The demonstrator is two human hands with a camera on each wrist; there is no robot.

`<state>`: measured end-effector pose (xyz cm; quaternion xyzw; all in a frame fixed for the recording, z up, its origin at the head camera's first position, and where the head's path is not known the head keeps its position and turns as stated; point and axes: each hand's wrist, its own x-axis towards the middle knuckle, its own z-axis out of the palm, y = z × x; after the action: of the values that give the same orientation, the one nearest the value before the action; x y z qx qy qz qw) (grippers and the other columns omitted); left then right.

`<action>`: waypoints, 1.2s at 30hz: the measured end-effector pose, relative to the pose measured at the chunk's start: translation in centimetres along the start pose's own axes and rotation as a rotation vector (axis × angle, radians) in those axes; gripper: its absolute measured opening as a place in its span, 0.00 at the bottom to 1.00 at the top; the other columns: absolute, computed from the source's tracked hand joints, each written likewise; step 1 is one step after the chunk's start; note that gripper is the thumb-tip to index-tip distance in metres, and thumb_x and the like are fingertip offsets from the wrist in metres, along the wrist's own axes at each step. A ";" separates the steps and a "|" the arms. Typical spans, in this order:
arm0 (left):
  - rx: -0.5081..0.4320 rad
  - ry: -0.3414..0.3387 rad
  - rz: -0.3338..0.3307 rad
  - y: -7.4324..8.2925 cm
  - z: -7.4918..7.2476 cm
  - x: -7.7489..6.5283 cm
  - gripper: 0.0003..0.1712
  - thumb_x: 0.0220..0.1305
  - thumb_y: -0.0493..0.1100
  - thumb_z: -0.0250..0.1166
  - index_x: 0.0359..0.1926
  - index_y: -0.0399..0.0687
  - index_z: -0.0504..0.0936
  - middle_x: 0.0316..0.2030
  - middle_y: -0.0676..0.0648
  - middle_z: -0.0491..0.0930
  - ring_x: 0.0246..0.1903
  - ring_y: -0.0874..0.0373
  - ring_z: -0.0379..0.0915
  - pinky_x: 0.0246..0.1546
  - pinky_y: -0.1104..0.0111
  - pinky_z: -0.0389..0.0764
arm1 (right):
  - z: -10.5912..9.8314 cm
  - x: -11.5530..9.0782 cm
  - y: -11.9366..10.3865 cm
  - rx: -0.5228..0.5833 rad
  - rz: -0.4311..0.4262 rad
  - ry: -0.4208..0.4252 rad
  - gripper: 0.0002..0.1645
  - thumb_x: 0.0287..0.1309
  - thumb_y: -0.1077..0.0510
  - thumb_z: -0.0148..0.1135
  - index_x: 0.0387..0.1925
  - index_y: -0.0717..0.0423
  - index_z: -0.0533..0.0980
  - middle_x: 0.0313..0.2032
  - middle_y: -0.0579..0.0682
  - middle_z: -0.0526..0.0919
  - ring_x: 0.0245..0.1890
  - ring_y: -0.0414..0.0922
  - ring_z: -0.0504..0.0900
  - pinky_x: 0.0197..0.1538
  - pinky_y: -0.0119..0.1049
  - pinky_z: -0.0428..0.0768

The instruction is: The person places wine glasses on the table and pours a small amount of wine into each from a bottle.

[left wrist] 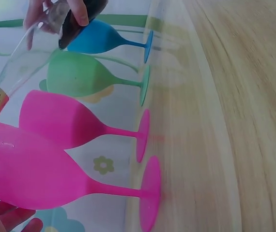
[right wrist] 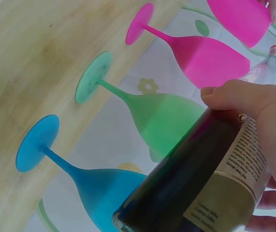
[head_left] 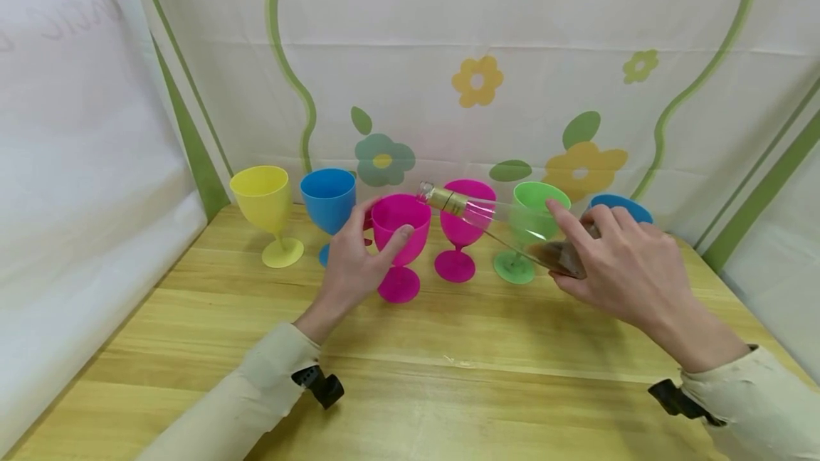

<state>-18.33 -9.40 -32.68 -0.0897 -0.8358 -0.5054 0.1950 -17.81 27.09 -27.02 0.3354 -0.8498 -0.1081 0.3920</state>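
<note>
- Fingers of the left hand (head_left: 361, 262) are clamped round the bowl of the nearest pink goblet (head_left: 400, 237).
- Fingers of the right hand (head_left: 631, 269) are clamped on a tilted bottle (head_left: 502, 219); its mouth is at the goblet's rim — whether touching, I cannot tell.
- Only the right wrist view shows the printed label (right wrist: 237, 179), beside these fingers.
- Behind them, the right blue goblet (head_left: 620, 205) is mostly hidden; both wrist views show its stem.
</note>
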 end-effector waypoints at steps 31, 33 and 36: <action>-0.011 0.055 0.042 -0.4 1.3 0.0 0.41 0.68 0.59 0.70 0.75 0.50 0.68 0.60 0.49 0.83 0.57 0.52 0.81 0.48 0.55 0.89 | -0.5 0.2 0.3 -0.037 -0.034 -0.009 0.66 0.30 0.36 0.85 0.76 0.45 0.69 0.42 0.59 0.84 0.33 0.59 0.83 0.23 0.53 0.81; -0.012 0.057 0.046 -0.3 1.4 0.0 0.41 0.68 0.59 0.70 0.75 0.49 0.68 0.60 0.49 0.83 0.57 0.52 0.81 0.47 0.55 0.89 | -0.6 0.2 0.4 -0.041 -0.037 -0.007 0.67 0.30 0.36 0.85 0.77 0.43 0.69 0.42 0.59 0.84 0.34 0.60 0.82 0.23 0.53 0.81; -0.017 0.051 0.051 -0.2 1.6 0.1 0.41 0.68 0.59 0.70 0.75 0.50 0.68 0.60 0.49 0.83 0.57 0.53 0.81 0.47 0.56 0.89 | -0.9 0.1 0.7 -0.039 -0.038 -0.016 0.62 0.38 0.35 0.79 0.78 0.41 0.67 0.43 0.59 0.84 0.35 0.61 0.82 0.23 0.53 0.81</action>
<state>-18.85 -8.05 -33.44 -0.0998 -0.8237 -0.5092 0.2285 -17.57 27.66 -26.07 0.3429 -0.8440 -0.1348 0.3898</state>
